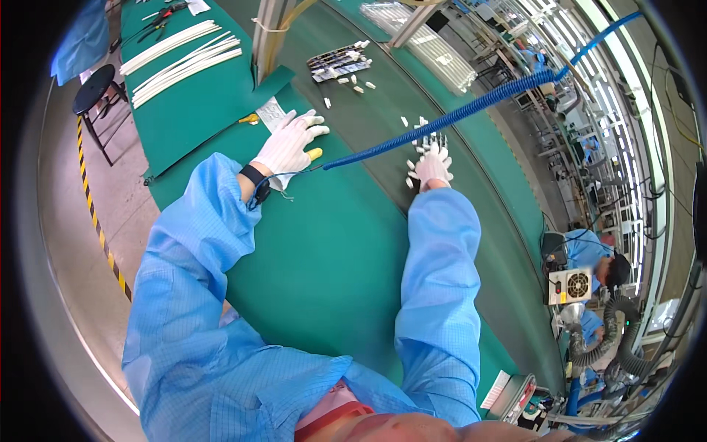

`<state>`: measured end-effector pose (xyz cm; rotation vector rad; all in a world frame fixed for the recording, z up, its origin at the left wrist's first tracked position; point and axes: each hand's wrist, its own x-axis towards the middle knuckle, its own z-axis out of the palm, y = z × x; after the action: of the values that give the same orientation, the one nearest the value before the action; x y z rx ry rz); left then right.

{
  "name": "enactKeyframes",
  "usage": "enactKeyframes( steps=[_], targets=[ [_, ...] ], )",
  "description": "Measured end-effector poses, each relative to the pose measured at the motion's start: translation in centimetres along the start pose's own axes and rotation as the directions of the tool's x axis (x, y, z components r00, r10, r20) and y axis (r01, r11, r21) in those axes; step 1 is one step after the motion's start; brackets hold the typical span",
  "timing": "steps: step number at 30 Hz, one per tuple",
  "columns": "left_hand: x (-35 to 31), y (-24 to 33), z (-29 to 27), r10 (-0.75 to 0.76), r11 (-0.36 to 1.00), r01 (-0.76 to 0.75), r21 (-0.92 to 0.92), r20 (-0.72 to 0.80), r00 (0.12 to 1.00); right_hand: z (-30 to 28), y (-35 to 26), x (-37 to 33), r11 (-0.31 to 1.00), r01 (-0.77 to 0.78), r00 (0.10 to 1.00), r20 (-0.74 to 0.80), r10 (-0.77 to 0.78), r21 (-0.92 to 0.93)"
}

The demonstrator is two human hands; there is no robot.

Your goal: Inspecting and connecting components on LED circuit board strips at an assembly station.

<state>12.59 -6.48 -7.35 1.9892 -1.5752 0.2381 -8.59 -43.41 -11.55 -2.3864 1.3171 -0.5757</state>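
Observation:
My left hand (289,142), in a white glove, rests on the green bench mat (309,243) with fingers spread, over a yellow-handled tool (314,154). A dark wrist strap sits at its cuff. My right hand (431,166), also gloved, reaches onto the darker belt (383,147) and touches a dark tray part (429,138) among several small white pieces (409,182). Whether it grips the part I cannot tell. A blue coiled hose (456,114) crosses above both hands.
Long white strips (180,55) lie on the mat at upper left, pliers beyond them. Another dark tray with white pieces (339,60) sits farther up the belt. A black stool (96,88) stands left of the bench. A co-worker (596,261) sits at right by a small fan unit.

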Motion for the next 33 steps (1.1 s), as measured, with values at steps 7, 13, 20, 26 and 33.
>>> enactKeyframes(
  steps=[7, 13, 20, 26, 33],
  targets=[
    [-4.1, -2.3, -0.6, 0.011, 0.996, -0.018, -0.084, -0.090, 0.996, -0.7, -8.2, -7.1, 0.848, 0.130, 0.991, 0.061, -0.116, -0.514],
    [-2.6, -1.7, -0.3, -0.005, 0.975, -0.022, -0.222, -0.120, 0.993, -6.6, -1.8, -10.5, 0.880, -0.190, 0.957, 0.284, 0.066, 0.435],
    [-2.6, -3.3, -0.7, -0.196, 0.887, 0.171, -0.428, -0.014, 0.981, -19.2, -7.4, -25.8, 0.788, 0.615, 0.784, 0.119, -0.609, -0.016],
    [-2.5, -5.8, -0.4, -0.033, 0.945, -0.003, -0.327, -0.103, 0.994, -20.2, -5.5, -39.8, 0.554, 0.759, 0.651, 0.381, -0.657, -0.342],
    [-3.6, -1.5, -1.7, 0.075, 0.968, -0.068, -0.240, 0.019, 0.997, -20.7, -3.0, -42.3, 0.679, 0.659, 0.745, 0.156, -0.649, -0.323]
  ],
)
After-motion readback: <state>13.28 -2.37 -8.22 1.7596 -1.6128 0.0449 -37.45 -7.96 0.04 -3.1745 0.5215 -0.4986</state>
